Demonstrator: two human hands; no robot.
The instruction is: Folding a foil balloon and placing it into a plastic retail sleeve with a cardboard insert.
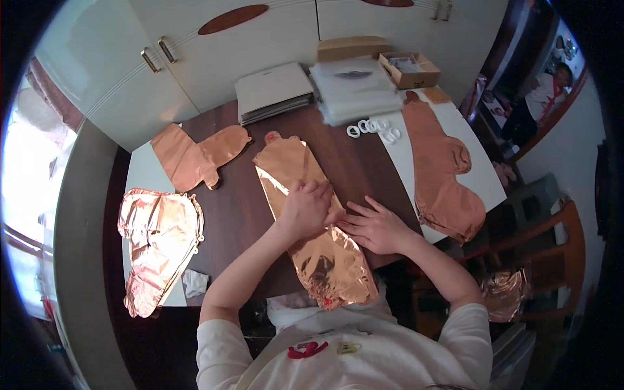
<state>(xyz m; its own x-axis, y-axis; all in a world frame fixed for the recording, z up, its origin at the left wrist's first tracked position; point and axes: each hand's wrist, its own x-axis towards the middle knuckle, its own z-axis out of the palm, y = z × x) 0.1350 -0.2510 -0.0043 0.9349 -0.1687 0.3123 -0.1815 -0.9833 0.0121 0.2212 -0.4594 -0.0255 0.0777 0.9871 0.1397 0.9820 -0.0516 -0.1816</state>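
Left of our long copper foil balloon [328,252] lies a crumpled, shiny foil balloon [159,227], with bare dark tabletop [229,218] between. The long one overhangs the near edge. Our left hand [304,208] curls on its glossy film, pinching or not we cannot tell; our right hand [377,229], spread, touches its right edge.

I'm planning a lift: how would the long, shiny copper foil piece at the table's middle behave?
The foil piece is likely floppy, given its creases and crumpled lower end. It looks thin, so probably light. Its glossy surface may be slippery.
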